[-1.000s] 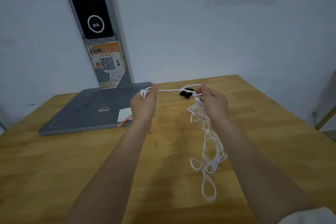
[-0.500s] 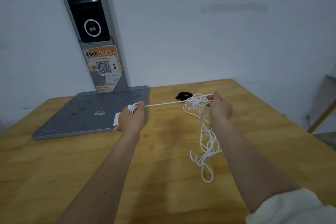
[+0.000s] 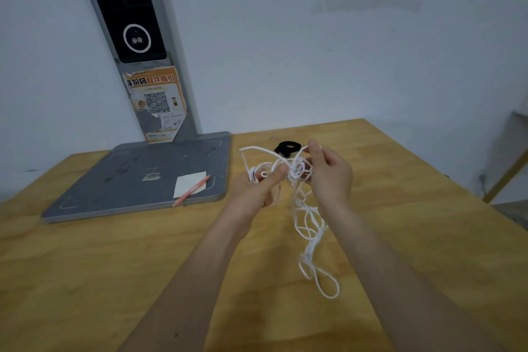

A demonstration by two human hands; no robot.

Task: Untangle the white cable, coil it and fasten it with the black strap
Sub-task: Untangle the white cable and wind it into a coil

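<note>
The white cable (image 3: 307, 217) is a tangle of loops held above the wooden table (image 3: 85, 266), its lower loops trailing down onto the wood. My left hand (image 3: 257, 186) grips a small bundle of coils, thumb stretched toward the knot in the middle. My right hand (image 3: 328, 177) pinches the cable at the top of the tangle, close beside the left hand. A slack arc of cable rises between the two hands. The black strap (image 3: 287, 148) lies on the table just behind the hands, untouched.
A grey metal base plate (image 3: 137, 180) with an upright post (image 3: 134, 37) bearing a screen and an orange QR sticker stands at the back left. A white paper slip (image 3: 190, 183) and an orange pencil (image 3: 192, 190) lie on the plate. The table edge runs along the right.
My hands have come together: the left moved right toward the right one. The stretch of cable that was taut between them has gone slack and arches up.
</note>
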